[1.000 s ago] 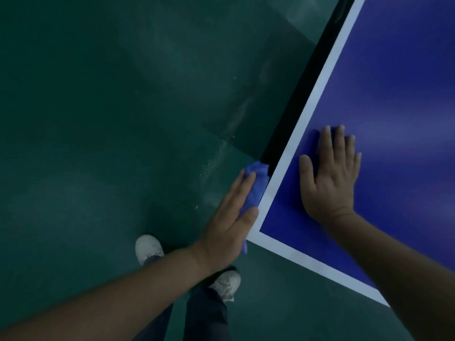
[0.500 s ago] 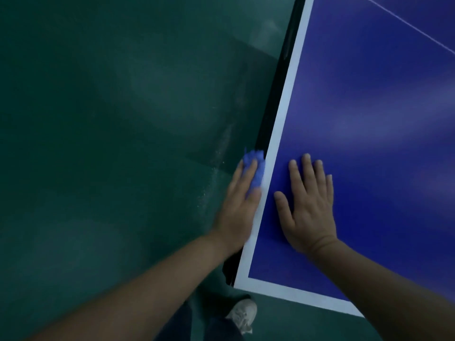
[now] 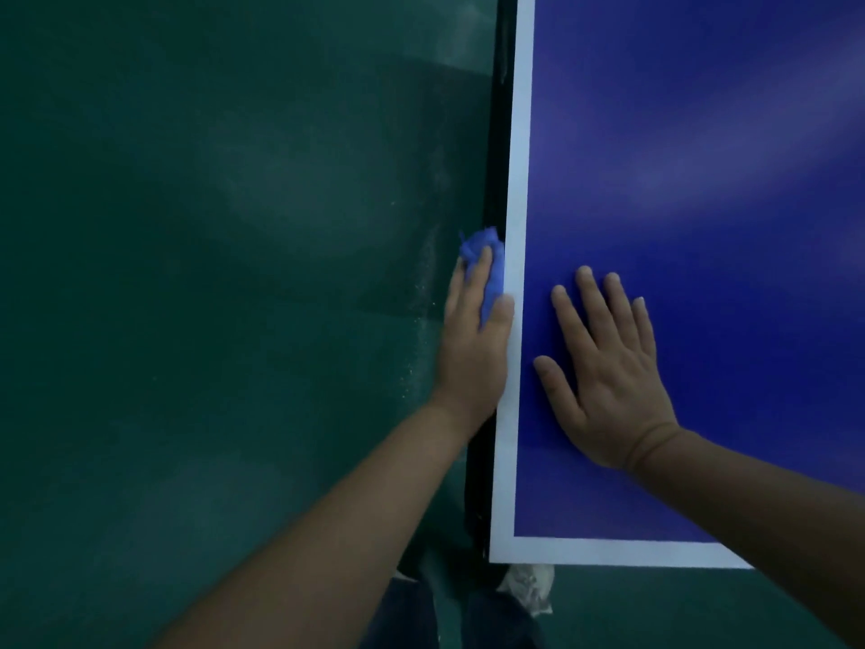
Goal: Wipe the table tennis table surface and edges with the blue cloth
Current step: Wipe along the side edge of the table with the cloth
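Left side of the table tennis table (image 3: 702, 156), near its lower corner. We note the left hand (image 3: 475, 348) laid along the table's dark side edge (image 3: 497, 133), in the centre of the frame. Its fingers (image 3: 477, 269) lie straight, not curled, and press the blue cloth (image 3: 489, 255) against that edge. The cloth sits bunched under the fingers: a tuft shows past the fingertips toward the top of the frame, and a strip shows between the fingers and the thumb (image 3: 503, 311). The thumb rests at the rim of the white border line (image 3: 517, 180). Just right of it, the right hand (image 3: 608, 367) lies flat, palm down, on the blue playing surface, fingers straight and slightly spread, holding nothing, clear of the cloth. The green floor (image 3: 210, 274) fills the left half of the frame. At the bottom edge, below the table corner, we see a white shoe (image 3: 529, 587) and dark trouser legs (image 3: 407, 615).
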`<state>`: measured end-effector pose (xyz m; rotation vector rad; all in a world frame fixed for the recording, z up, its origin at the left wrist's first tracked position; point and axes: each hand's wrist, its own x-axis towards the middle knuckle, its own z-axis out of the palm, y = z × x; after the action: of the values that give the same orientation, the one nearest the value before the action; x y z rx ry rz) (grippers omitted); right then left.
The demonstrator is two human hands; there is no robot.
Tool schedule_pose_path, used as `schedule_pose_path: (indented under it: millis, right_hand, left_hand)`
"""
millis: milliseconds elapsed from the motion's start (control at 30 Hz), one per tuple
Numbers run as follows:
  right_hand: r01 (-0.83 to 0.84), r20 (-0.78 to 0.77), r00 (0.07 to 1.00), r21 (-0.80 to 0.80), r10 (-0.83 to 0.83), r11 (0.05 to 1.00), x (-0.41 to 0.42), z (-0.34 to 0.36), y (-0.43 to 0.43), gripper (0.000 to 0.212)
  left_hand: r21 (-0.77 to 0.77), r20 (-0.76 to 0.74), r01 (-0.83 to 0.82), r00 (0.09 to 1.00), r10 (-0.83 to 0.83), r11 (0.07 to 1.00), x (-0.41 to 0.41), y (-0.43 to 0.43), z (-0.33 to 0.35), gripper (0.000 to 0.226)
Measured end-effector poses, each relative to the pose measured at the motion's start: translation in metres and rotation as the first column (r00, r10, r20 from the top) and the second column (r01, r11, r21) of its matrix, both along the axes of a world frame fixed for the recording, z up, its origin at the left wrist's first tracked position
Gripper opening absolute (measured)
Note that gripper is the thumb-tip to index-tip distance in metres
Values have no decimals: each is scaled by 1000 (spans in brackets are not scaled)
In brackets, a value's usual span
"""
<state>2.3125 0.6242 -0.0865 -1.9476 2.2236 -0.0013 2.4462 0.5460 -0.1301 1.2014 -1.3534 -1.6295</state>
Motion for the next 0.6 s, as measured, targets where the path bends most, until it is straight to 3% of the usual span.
schedule_pose_path:
  millis: [167,233,367,467,600]
  right_hand:
    - [-9,9,1000,-21,9,1000,-2,-4,0,71]
    - [-11,13,1000,-29,11,1000,-2,-4,-1,71]
    - [-9,14,1000,-29,10,1000,-2,-3,-1,70]
    - [-15,10,1000,-28,15,999,-2,-3,0,70]
    - [-7,20,1000,-26,8,1000,-3,-2,-1,71]
  left_hand:
    - [61,-41,-10,999,12,998,46,112,-6,52]
    - [104,-43,-13,999,18,995,40,100,-5,51]
    - [5,25,21,999,-21,1000,4,14,-1,51]
    - [33,39,20,999,-22,999,-17,-36,0,50]
    - [-18,11,7,1000,-7,1000,-5,-7,0,53]
